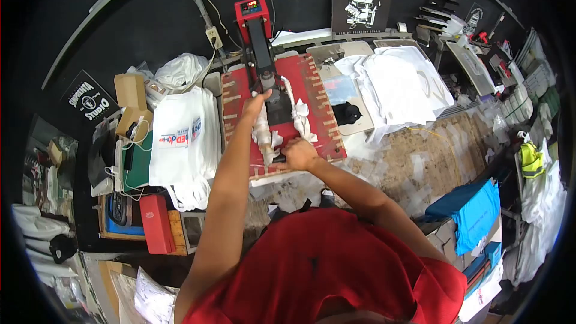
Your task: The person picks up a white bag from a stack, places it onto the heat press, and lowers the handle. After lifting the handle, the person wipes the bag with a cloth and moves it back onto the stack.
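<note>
A red heat press [330, 126] with a digital display [251, 6] on its head stands in front of me. Its U-shaped handle has two arms wrapped in whitish cloth and tape, the left arm [262, 129] and the right arm [302, 121]. My left hand [257, 105] is closed around the upper part of the left arm, its fingers partly hidden. At the near end, my right hand [299, 155] is wrapped round the dark crossbar [279, 159] of the handle. Brownish tape strips line the edges of the red plate.
White printed bags [186, 138] are stacked left of the press. White fabric pieces [399, 90] lie on boards to the right, near a small black cloth [347, 113]. A red box [157, 224] sits lower left, blue bags [474, 216] lower right. Cables hang behind.
</note>
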The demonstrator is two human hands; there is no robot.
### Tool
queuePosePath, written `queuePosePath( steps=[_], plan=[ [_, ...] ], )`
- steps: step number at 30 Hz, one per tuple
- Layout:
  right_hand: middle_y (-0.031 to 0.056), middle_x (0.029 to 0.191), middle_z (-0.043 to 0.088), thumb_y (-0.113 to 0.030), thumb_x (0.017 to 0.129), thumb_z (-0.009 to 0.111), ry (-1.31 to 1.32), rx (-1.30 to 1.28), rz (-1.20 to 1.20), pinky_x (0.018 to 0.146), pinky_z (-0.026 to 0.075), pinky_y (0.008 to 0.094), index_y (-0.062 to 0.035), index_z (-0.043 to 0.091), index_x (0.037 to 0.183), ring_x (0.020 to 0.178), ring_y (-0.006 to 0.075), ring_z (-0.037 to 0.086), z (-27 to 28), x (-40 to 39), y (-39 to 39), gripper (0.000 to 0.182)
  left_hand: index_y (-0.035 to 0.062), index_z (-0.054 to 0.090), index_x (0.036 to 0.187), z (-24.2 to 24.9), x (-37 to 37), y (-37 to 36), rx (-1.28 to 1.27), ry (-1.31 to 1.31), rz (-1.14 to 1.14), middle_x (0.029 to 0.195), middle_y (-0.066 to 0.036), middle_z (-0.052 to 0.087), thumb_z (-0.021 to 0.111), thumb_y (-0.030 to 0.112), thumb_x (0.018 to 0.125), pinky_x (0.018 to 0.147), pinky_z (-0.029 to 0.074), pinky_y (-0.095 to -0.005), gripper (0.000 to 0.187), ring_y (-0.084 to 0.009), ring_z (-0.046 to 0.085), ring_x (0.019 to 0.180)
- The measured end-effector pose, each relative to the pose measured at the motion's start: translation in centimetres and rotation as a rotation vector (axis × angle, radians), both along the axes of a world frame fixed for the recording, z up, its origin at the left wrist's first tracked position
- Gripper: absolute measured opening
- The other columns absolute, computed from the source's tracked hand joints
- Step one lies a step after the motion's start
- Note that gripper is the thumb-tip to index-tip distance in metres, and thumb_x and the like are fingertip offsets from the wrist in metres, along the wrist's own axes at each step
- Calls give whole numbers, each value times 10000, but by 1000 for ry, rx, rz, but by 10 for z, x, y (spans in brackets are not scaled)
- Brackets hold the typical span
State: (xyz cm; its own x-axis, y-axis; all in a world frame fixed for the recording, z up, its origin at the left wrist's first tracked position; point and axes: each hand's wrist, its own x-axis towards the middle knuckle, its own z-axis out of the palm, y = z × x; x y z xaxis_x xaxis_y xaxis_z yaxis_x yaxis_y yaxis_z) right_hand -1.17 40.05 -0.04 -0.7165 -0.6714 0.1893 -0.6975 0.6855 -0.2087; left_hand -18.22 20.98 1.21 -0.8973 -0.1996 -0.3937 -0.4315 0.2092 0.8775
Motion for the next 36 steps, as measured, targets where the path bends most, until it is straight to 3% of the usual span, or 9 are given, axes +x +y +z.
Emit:
queuePosePath(
  steps=[8, 13, 22, 25, 27, 31, 33, 35, 36],
  plan=[
    [105, 724, 657, -634, 763, 668, 112, -147, 44, 749, 499, 398, -62, 713, 712, 781, 258, 647, -18, -8, 2, 577, -124, 661, 1059, 9, 16, 9, -390, 38, 49, 1132, -333, 639, 714, 763, 642, 964, 472, -456, 982, -419, 611, 1139],
    [67, 680, 624, -623, 745, 702, 54, -220, 46, 707, 494, 358, -81, 673, 668, 739, 217, 625, -7, -9, -4, 548, -30, 690, 944, 22, 28, 16, -234, 292, 71, 845, -232, 708, 747, 599, 742, 763, 520, -451, 663, -360, 705, 886],
    [49, 639, 585, -644, 748, 697, 83, -173, 58, 650, 487, 355, -87, 654, 617, 658, 216, 587, 0, -12, -5, 574, -48, 677, 896, 37, 30, 14, -210, 174, 85, 885, -231, 715, 787, 585, 703, 792, 530, -436, 671, -366, 704, 912],
    [94, 703, 656, -694, 778, 621, -8, -83, 63, 732, 512, 372, -54, 697, 704, 743, 245, 640, -3, -9, -4, 649, -78, 680, 952, 33, 29, 13, -194, 155, 67, 973, -260, 704, 774, 610, 694, 855, 512, -438, 741, -376, 680, 1002],
    [119, 734, 680, -694, 770, 622, 86, -118, 62, 757, 517, 388, -45, 712, 716, 776, 262, 662, -4, -7, -3, 658, -69, 656, 1147, 36, 30, 12, -153, 43, 77, 1155, -252, 669, 788, 593, 682, 908, 483, -420, 820, -341, 641, 1101],
    [142, 757, 698, -711, 760, 596, 48, -14, 15, 785, 518, 411, -53, 724, 712, 805, 294, 680, -14, -7, -4, 672, -64, 661, 1142, 26, 29, 9, -15, 50, 69, 1192, -252, 654, 761, 600, 704, 924, 485, -432, 802, -334, 617, 1163],
    [133, 755, 704, -679, 769, 616, 68, -47, -22, 755, 519, 420, -52, 724, 702, 796, 297, 683, 2, 3, -4, 640, -35, 673, 1144, 41, 23, 10, -140, -90, 60, 1191, -236, 660, 761, 589, 712, 925, 489, -429, 765, -314, 626, 1152],
    [142, 764, 704, -701, 742, 637, 192, -109, -17, 793, 532, 441, -35, 747, 758, 859, 296, 700, 58, 20, -1, 674, -29, 680, 1132, 8, -13, -13, -556, 190, -128, 1168, -241, 667, 731, 615, 736, 920, 494, -422, 757, -316, 649, 1112],
    [143, 781, 708, -711, 734, 639, 177, -83, -38, 780, 540, 437, -37, 748, 758, 857, 292, 699, 60, -3, 0, 683, -33, 680, 1124, 28, -27, -13, -418, 263, -159, 1163, -251, 665, 713, 622, 754, 919, 495, -419, 753, -327, 653, 1101]
  ],
)
